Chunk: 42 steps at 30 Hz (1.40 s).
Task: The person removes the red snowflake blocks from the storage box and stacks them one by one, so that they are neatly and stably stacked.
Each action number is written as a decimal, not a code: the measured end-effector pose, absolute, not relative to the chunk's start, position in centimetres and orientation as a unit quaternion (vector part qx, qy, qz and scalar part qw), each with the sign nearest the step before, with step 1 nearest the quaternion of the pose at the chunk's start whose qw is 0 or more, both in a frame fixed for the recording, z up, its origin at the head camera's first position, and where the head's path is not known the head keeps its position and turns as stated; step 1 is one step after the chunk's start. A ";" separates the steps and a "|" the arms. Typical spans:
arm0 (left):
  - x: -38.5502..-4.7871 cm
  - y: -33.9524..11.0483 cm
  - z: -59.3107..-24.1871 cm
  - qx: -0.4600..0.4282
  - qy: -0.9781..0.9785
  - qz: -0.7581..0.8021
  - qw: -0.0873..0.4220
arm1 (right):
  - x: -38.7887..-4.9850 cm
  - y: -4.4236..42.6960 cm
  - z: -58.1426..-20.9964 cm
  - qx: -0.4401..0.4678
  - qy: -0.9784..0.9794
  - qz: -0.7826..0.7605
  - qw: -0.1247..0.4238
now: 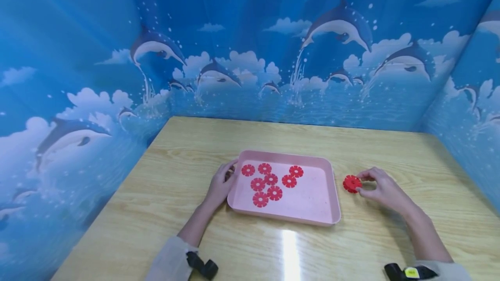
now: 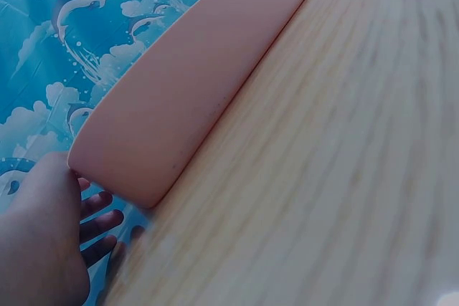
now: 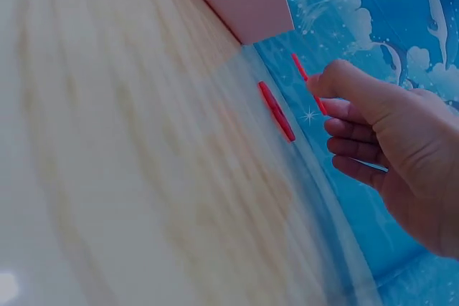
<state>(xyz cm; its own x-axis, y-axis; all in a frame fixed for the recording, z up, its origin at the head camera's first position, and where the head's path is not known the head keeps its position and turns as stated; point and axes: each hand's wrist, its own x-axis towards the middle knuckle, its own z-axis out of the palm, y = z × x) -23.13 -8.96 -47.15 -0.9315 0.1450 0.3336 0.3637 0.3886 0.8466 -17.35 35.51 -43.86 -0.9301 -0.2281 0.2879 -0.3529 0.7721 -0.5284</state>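
A pink tray (image 1: 308,198) lies on the table, with several red notched plastic discs (image 1: 289,181) spread over its left and middle part. My left hand (image 1: 220,185) holds the tray's left side, its thumb against the rim (image 2: 72,163) and the other fingers lower beside the wall. To the right of the tray, my right hand (image 1: 380,187) pinches one red notched disc (image 3: 319,102) between thumb and forefinger. Close beside it in the right wrist view, another red disc (image 3: 276,111) is at the table, apart from the fingers.
The wooden table (image 1: 195,142) reaches back to a blue curtain (image 1: 250,99) printed with dolphins, which also closes off the left and right sides. A bright light reflection (image 1: 290,255) falls on the table in front of the tray.
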 end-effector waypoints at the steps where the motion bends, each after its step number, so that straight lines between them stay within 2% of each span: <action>1: -23.1 -9.0 -47.1 -0.154 -0.827 -0.531 0.103 | -17.4 35.6 -44.0 0.155 -0.935 0.301 0.106; 31: -23.2 -9.0 -47.1 -0.154 -0.829 -0.528 0.106 | -17.8 35.9 -45.4 0.121 -0.937 0.320 0.067; 42: -23.2 -9.0 -47.2 -0.150 -0.829 -0.529 0.105 | -17.7 36.0 -45.6 0.128 -0.939 0.309 0.085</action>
<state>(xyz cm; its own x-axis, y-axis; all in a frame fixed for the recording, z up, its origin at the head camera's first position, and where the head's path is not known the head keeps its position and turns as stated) -23.15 -8.96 -47.15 -0.9325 0.1378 0.3339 0.3609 0.3957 0.8445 -17.73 35.96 -45.60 -0.9527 -0.1887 0.2381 -0.2932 0.7759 -0.5585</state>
